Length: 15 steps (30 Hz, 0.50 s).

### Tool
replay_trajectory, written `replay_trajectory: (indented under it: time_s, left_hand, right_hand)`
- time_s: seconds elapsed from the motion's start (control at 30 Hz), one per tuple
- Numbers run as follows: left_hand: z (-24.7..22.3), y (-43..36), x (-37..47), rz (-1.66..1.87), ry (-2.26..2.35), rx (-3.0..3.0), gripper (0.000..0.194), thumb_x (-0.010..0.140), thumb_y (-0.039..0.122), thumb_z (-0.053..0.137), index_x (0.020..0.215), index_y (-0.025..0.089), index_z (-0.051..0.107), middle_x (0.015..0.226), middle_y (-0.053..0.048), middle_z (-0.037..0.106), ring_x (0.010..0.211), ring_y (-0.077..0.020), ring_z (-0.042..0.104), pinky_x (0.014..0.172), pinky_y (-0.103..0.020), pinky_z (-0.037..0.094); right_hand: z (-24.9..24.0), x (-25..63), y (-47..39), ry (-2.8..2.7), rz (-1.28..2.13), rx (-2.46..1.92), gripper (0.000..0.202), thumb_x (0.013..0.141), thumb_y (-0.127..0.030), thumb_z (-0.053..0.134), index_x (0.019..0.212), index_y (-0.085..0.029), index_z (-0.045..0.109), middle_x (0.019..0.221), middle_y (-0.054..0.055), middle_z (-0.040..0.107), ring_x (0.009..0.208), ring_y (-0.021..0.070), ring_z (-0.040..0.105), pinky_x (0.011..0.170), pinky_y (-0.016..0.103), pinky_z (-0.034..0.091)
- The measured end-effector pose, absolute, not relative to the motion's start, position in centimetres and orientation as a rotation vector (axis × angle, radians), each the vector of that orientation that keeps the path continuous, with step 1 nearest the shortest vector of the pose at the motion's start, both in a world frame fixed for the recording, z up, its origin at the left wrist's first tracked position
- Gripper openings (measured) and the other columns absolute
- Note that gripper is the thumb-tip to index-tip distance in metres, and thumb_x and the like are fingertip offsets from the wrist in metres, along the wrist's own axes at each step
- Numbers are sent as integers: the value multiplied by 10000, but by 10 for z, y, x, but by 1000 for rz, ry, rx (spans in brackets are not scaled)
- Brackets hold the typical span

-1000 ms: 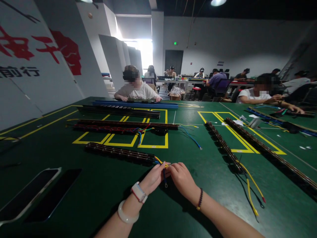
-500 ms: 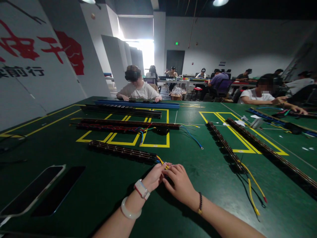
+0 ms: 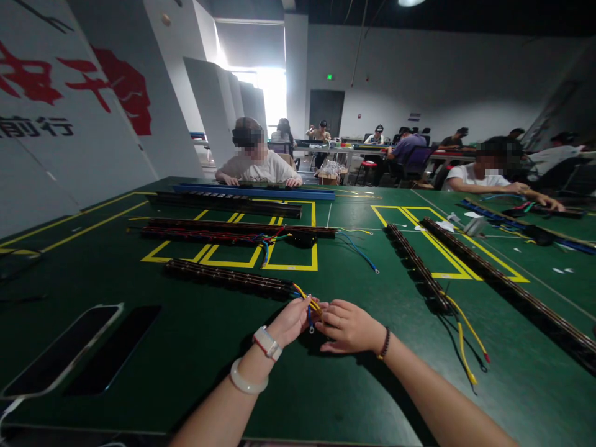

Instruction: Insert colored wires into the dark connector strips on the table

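My left hand (image 3: pixel 291 321) is closed on yellow and blue wires (image 3: pixel 306 297) near where they leave the end of a dark, long wire harness (image 3: pixel 228 276). A blue wire with a ring terminal (image 3: pixel 311 329) hangs down between my two hands. My right hand (image 3: pixel 350 326) is just to the right, fingers curled and closed at the yellow wires' far ends; the ends themselves are hidden by the fingers. The harness lies on the green table (image 3: pixel 195 372), running away to the left.
Two phones (image 3: pixel 65 351) (image 3: pixel 114 351) lie at the left. Further harnesses (image 3: pixel 242 228) (image 3: pixel 414 267) rest on yellow-taped areas, one with loose yellow wires (image 3: pixel 460 354). Across the table sits a person (image 3: pixel 258 164); another person (image 3: pixel 488 171) works at the right.
My right hand has shifted a little right and lower, turning sideways along the wires. The blue wire's ring terminal now shows between my hands. The view has tilted slightly.
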<state>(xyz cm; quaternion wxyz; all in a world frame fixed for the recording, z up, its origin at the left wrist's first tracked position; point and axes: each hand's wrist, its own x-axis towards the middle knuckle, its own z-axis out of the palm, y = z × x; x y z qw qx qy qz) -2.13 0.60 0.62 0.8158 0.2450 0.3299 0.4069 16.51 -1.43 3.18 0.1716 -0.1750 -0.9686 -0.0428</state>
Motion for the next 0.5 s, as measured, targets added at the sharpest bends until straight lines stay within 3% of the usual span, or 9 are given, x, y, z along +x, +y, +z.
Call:
replay_trajectory:
  time_s: [0.1,0.27,0.37,0.5]
  left_hand:
    - [5,7,-22,856,691,523,159,894,204,488,832,103,593,837,-111,680,803,-176,650,730,-271,482]
    - [2,8,-23,865,684,526,170,904,192,468,819,108,589,821,-99,677,779,-160,647,727,-258,485]
    - [4,7,-24,834,649,540,183,897,247,503,804,112,582,754,-72,663,677,-137,627,688,-255,486]
    - [9,4,-22,841,674,571,248,900,328,498,803,113,573,718,-64,648,661,-138,630,675,-258,488]
  right_hand:
    - [30,162,-15,-2719,-57,-442,425,868,-500,524,1183,-221,586,1055,98,644,1063,225,547,956,381,401]
    - [23,163,-11,-2641,-145,-498,240,935,-267,470,1126,-239,612,942,64,650,943,180,574,880,343,438]
    - [20,163,-9,-2552,-132,-640,232,943,-289,455,1088,-242,630,863,52,632,789,162,560,803,341,449]
    - [19,164,-3,-2373,-40,-827,249,956,-274,411,1036,-210,638,783,51,607,753,171,527,745,345,429]
